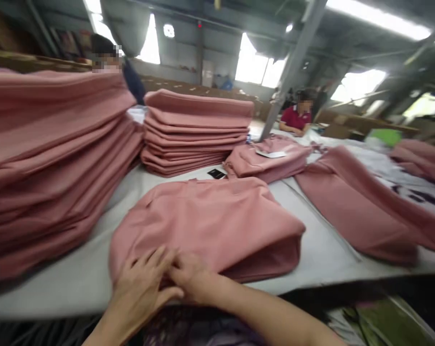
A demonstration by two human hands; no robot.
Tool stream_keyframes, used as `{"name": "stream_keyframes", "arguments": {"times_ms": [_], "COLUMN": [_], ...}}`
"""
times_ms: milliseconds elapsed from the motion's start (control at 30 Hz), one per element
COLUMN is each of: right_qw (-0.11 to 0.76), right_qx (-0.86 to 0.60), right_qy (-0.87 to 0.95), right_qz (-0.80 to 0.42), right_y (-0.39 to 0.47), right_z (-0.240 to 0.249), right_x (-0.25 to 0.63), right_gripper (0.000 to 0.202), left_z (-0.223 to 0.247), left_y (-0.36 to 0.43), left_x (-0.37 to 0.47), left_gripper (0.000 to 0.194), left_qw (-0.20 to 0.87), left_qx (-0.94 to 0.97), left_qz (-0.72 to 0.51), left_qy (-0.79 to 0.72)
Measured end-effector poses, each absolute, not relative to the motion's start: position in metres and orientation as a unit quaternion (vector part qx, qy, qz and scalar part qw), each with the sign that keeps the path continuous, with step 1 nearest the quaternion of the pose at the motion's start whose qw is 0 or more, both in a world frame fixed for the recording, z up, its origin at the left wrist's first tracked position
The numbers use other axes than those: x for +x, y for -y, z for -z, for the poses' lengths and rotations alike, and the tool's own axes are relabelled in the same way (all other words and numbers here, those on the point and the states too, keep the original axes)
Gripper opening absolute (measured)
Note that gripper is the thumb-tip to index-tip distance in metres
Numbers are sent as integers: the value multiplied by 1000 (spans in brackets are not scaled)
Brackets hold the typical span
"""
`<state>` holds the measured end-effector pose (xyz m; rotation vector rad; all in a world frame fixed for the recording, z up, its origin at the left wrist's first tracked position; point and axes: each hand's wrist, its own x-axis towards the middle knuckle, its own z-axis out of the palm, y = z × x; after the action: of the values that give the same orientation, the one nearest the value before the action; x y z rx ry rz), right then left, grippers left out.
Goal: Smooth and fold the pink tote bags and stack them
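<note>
A pink bag (210, 221) lies flattened on the white-covered table (325, 250) in front of me, its lower right side slightly gaping. My left hand (143, 278) rests on the bag's near left edge, fingers stretched over the fabric and thumb apart. Right beside it, my right hand (190, 276) touches the same near edge, its fingers curled in and partly hidden behind the left hand. What those curled fingers hold, if anything, does not show. Just beyond the bag lies a small black tag (216, 174).
Tall pink stacks stand at the left (55, 144) and behind the bag (199, 129). A folded pink bag (269, 156) carries a white card (271, 154). Another pink piece (361, 211) lies right. A grey post (292, 62) rises behind. Two people sit or stand farther back.
</note>
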<state>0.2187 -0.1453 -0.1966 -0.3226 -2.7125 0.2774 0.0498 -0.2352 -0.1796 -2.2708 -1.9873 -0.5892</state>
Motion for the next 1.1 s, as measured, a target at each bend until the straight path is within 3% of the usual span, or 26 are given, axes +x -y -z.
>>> {"name": "stream_keyframes", "arguments": {"times_ms": [133, 267, 367, 433, 600, 767, 933, 1100], "right_qw": [234, 338, 355, 347, 378, 340, 287, 232], "right_qx": [-158, -436, -653, -715, -725, -712, -747, -774], "right_qy": [959, 833, 667, 592, 529, 543, 550, 551], "right_qz": [-17, 47, -48, -133, -226, -286, -240, -209], "right_y": [129, 115, 111, 113, 99, 79, 84, 78], "right_z": [144, 120, 139, 163, 211, 223, 229, 230], "right_x": [310, 443, 508, 524, 507, 493, 488, 482], "right_gripper": [40, 50, 53, 53, 71, 30, 21, 28], "left_z": [218, 209, 167, 136, 92, 93, 142, 202], "left_y": [213, 190, 162, 139, 78, 43, 82, 102], "left_x": [41, 68, 136, 193, 293, 297, 279, 271], "left_gripper": [66, 59, 49, 52, 71, 71, 81, 80], "left_qw": [127, 121, 70, 50, 61, -12, -153, -316], "left_qx": [-758, -803, -836, -850, -854, -894, -946, -897], "left_qz": [118, 162, 173, 164, 77, 19, 40, 124], "left_qy": [628, 560, 516, 498, 511, 447, 282, 283]}}
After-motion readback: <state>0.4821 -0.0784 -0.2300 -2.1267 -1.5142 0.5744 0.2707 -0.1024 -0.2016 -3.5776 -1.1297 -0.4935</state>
